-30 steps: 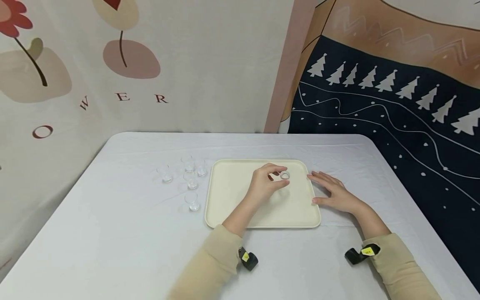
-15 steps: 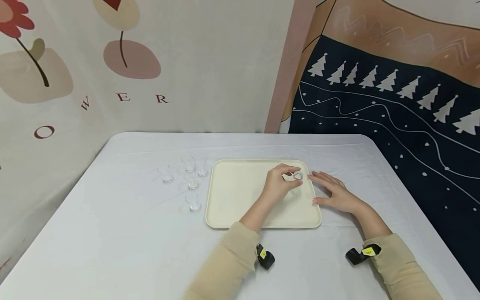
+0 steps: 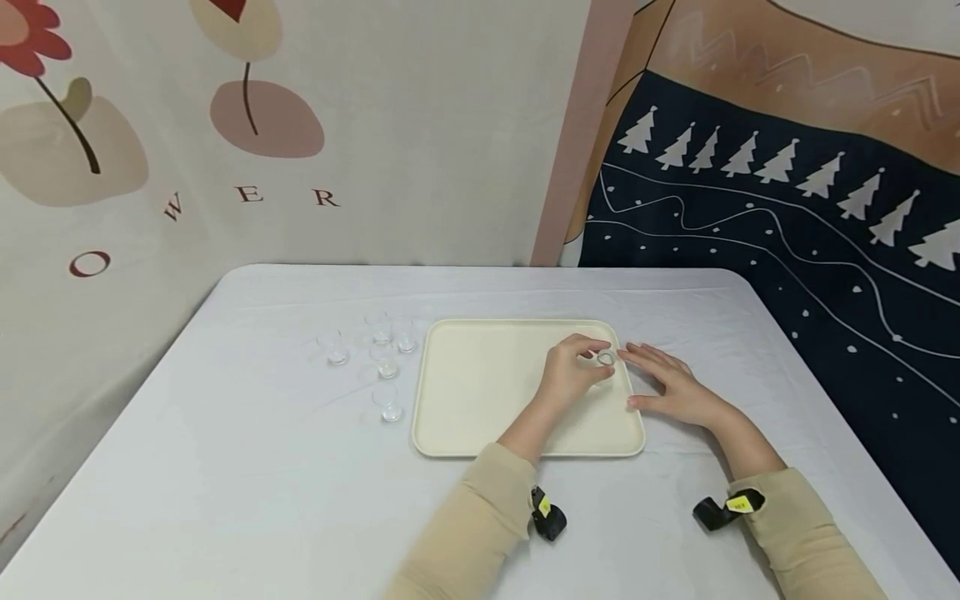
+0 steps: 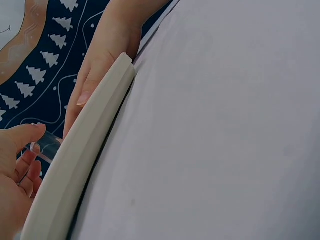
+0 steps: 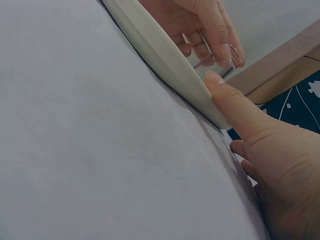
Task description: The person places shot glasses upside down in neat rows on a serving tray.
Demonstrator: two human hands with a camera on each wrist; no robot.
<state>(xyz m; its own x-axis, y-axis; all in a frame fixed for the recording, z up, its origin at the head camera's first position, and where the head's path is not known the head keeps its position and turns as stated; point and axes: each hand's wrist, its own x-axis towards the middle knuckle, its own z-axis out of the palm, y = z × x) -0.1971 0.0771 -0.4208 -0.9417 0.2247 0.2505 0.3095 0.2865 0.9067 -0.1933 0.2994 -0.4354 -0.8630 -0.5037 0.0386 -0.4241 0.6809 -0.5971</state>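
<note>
A small clear glass cup (image 3: 606, 357) is pinched between the thumb and fingers of my left hand (image 3: 566, 377), over the right side of a cream tray (image 3: 480, 392). The left wrist view shows the same cup (image 4: 48, 145) beyond the tray's raised edge. My right hand (image 3: 671, 390) lies at the tray's right edge, its fingers extended and spread. In the right wrist view, the thumb (image 5: 235, 102) of that hand rests at the tray rim (image 5: 170, 60), and its other fingers are partly hidden.
Several more small clear glasses, including one in front (image 3: 390, 408) and one at the far left (image 3: 337, 354), stand on the white tablecloth (image 3: 262, 467) left of the tray. Printed cloths (image 3: 750, 192) hang behind the table.
My left hand has carried the glass cup rightward across the tray, slowing and coming slightly nearer in the last half second. My right hand stays in place at the tray's edge.
</note>
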